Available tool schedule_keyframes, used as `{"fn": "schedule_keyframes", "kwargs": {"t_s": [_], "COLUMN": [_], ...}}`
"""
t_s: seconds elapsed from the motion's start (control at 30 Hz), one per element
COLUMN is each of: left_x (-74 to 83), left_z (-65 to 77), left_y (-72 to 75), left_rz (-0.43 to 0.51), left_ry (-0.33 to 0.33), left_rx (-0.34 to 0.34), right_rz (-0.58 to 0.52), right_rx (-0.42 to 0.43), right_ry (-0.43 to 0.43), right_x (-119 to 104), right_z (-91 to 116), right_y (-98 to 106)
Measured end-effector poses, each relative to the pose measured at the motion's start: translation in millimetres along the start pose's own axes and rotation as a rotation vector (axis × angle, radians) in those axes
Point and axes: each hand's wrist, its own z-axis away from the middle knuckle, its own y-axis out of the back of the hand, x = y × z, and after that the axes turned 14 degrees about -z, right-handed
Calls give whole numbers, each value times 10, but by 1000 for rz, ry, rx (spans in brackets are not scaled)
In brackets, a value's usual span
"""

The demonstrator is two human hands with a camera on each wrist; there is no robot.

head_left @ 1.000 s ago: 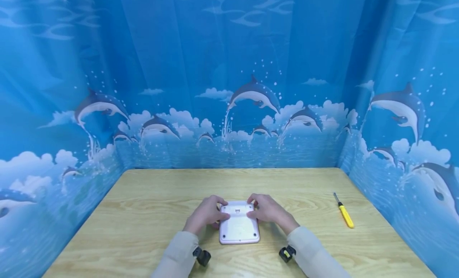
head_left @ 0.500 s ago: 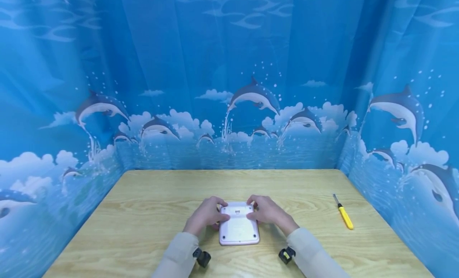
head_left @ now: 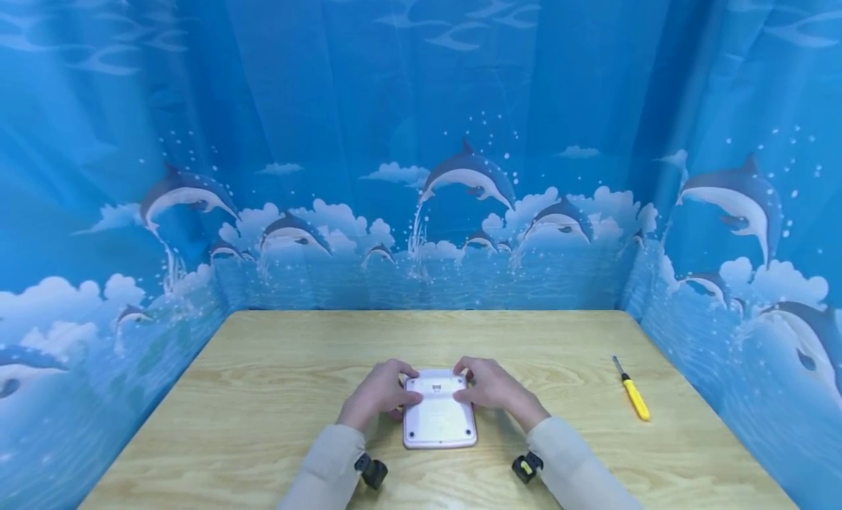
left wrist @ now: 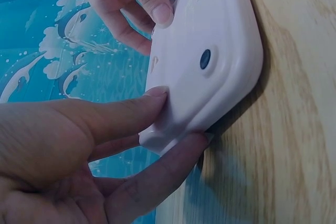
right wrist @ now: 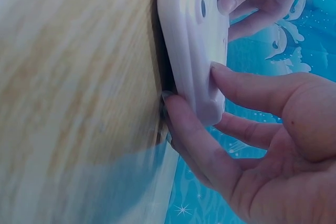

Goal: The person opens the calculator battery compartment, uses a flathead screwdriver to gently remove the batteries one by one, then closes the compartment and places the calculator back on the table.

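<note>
Here the left grip [head_left: 380, 389] is clamping one side of the white device [head_left: 438, 421], thumb on top, while the right grip [head_left: 490, 384] is pinching the opposite side, so the device is lying right between the two. In the wrist views, each thumb [left wrist: 131, 114] is pressing on the broad face and fingers [left wrist: 163, 174] are curling round the edge. Dark dots [left wrist: 205, 59] are marking that face near its corners, and a small mark [head_left: 436, 386] is showing between the grips, toward the far end. The near end is reaching past both thumbs toward the sleeves [head_left: 329, 455]. Whether the device is touching the surface [head_left: 296, 393] below, I can't tell. Out to the right, well apart from the right grip, a yellow screwdriver [head_left: 634, 394] is lying on the surface, shaft pointing away. Beyond both grips a blue curtain [head_left: 395, 93] is hanging, its printed dolphins [head_left: 467, 174] leaping.
</note>
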Motion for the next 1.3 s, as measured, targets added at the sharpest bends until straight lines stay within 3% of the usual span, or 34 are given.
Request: {"fn": "schedule_keyframes", "kwargs": {"t_s": [0.43,0.83,1.3], "left_x": [7,8,4], "left_z": [1,-17,-3], "left_y": [16,42,5], "left_rz": [-7,-10,0], "left_ry": [-11,-31,-17], "left_rx": [1,-5,-11], "right_rz": [37,136,237], "right_rx": [18,-27,-48], "right_ry": [50,385,472], "right_x": [-33,-116,-185], "right_z": [13,-52,-117], "right_y": [50,15,-154]}}
